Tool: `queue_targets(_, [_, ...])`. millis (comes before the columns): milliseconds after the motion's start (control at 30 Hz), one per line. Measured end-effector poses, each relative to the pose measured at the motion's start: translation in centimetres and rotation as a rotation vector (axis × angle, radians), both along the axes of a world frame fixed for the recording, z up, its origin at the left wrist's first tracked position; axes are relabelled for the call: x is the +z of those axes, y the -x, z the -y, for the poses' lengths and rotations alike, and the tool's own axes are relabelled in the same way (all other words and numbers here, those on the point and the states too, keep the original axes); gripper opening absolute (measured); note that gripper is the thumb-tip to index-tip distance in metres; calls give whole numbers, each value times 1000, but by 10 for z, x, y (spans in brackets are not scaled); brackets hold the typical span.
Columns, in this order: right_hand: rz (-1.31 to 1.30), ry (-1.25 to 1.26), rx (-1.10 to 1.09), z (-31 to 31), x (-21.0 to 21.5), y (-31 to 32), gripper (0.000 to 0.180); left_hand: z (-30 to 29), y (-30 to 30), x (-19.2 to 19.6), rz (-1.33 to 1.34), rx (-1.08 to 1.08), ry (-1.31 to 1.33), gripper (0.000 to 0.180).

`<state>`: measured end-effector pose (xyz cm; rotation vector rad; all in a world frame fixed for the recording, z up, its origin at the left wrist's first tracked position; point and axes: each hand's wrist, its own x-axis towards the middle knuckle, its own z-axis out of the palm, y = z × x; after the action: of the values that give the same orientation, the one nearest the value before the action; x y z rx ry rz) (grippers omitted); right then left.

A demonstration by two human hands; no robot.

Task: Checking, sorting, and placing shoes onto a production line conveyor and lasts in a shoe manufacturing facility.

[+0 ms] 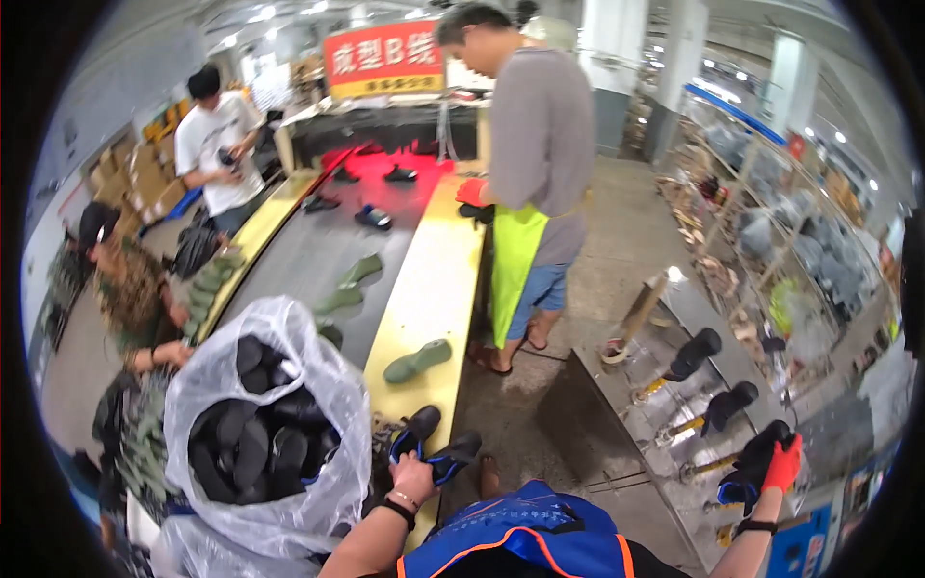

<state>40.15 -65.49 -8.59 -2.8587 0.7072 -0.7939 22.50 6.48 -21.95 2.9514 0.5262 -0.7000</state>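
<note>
My left hand (412,479), bare with a dark wristband, is closed on a black shoe (455,457) with blue lining, low in front of me. Right beside it, another black shoe (416,431) with blue inside rests at the near end of the yellow ledge; whether my fingers also hold it I cannot tell. At the right, my right hand (783,464) in a red glove grips a black shoe (756,465) at the end of a row of yellow-stemmed posts on a metal rack (617,424). More black shoes (696,353) sit on the posts farther along.
A clear plastic bag (347,395) full of black shoe parts stands at my left. Green shoe lasts (418,361) lie on the yellow ledge (438,279) and the dark conveyor (289,260). A person in a grey shirt (540,125) stands ahead; two others work at the left.
</note>
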Motion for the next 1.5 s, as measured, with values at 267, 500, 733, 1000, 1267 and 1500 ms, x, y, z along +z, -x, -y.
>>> queue_targets(267, [614, -245, 526, -134, 144, -15, 45, -5, 1, 0, -50, 76, 20, 47])
queue_targets(500, [-121, -79, 897, -353, 67, -136, 58, -3, -4, -4, -70, 42, 25, 44])
queue_targets(733, [-271, 158, 1264, -631, 23, -190, 50, -12, 6, -17, 5, 50, 56, 38])
queue_targets(1000, [-65, -817, 1476, -916, 24, -170, 46, -19, 20, -92, 202, 79, -6, 17])
queue_targets(1267, [-1121, -1343, 1165, -923, -108, -157, 59, -39, 18, -97, 222, 91, 320, 20])
queue_targets(1500, [-1031, -1336, 1225, -718, -121, -102, 27, -34, 14, -137, 88, 336, 358, 32])
